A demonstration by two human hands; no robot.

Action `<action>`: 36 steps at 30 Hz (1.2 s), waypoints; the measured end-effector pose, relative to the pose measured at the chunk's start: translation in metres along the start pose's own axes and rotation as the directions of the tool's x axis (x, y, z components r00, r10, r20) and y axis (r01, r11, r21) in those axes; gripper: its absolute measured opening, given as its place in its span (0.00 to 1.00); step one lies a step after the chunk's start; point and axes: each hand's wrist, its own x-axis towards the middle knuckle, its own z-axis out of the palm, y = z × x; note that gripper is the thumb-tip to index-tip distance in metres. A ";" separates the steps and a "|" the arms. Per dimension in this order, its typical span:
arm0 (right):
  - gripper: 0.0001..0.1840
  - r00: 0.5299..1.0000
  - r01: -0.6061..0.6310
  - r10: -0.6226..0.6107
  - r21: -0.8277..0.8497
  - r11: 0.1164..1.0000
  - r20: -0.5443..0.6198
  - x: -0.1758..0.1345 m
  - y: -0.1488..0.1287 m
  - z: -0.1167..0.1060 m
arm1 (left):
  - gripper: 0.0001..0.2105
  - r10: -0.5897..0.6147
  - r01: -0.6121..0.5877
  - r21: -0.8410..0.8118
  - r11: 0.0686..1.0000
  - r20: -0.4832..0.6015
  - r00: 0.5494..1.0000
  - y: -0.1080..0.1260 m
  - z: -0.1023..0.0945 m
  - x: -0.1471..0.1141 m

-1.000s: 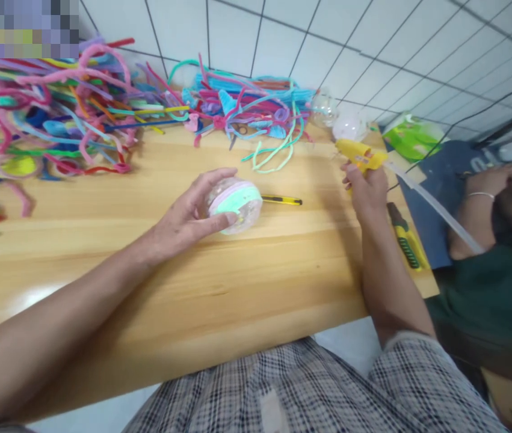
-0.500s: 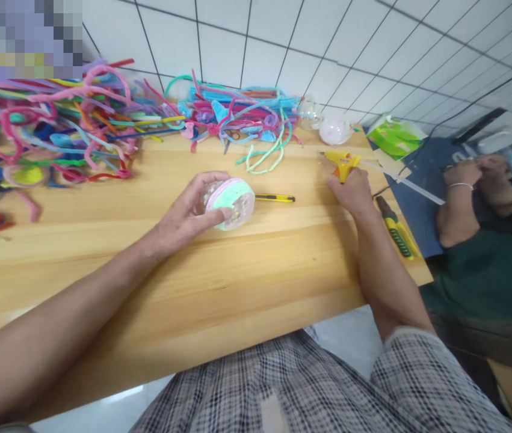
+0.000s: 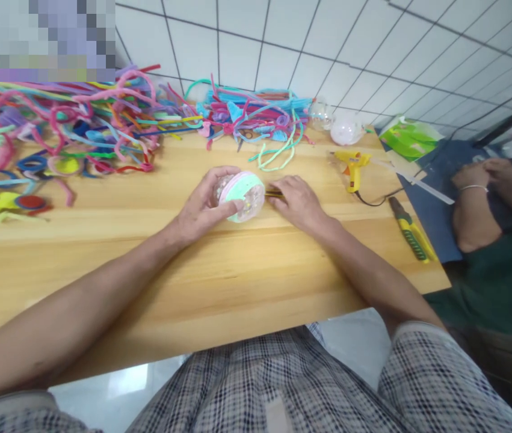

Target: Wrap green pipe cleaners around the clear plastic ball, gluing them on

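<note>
My left hand [image 3: 208,204] is closed around a clear plastic ball [image 3: 253,204] with mint-green and pink bands round its middle. The thumb presses on its front, and the ball is just above the table. My right hand [image 3: 298,201] has its fingers curled over a yellow and black utility knife [image 3: 275,193] to the right of the ball. Most of the knife is covered by the fingers. A yellow hot glue gun [image 3: 352,168] rests on the table farther right, with a clear glue stick [image 3: 431,187] out of its back.
Tangled pipe cleaners [image 3: 115,120] fill the back left of the wooden table [image 3: 219,288]. Clear balls [image 3: 346,128] stand at the back, near a green packet [image 3: 411,138]. Pliers [image 3: 411,231] lie near the right edge. A co-worker's hands [image 3: 481,174] are beyond it.
My right hand has let go of the glue gun, leaving it on the table, and moved left onto the utility knife. My left hand still holds the ball. The view has shifted slightly.
</note>
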 end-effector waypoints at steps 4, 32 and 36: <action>0.12 0.999 -0.037 0.037 -0.002 0.999 0.020 0.010 0.004 0.008 | 0.34 0.033 -0.036 0.079 0.996 0.040 0.999 0.003 -0.001 0.000; 0.11 0.968 0.151 -0.109 0.179 0.972 -0.227 -0.047 -0.066 -0.029 | 0.32 0.073 -0.098 0.225 0.969 0.121 0.990 0.016 -0.004 -0.003; 0.15 0.956 0.176 -0.159 0.049 0.983 -0.246 -0.047 -0.068 -0.029 | 0.33 0.090 -0.120 0.252 0.960 0.126 0.988 0.016 -0.004 -0.003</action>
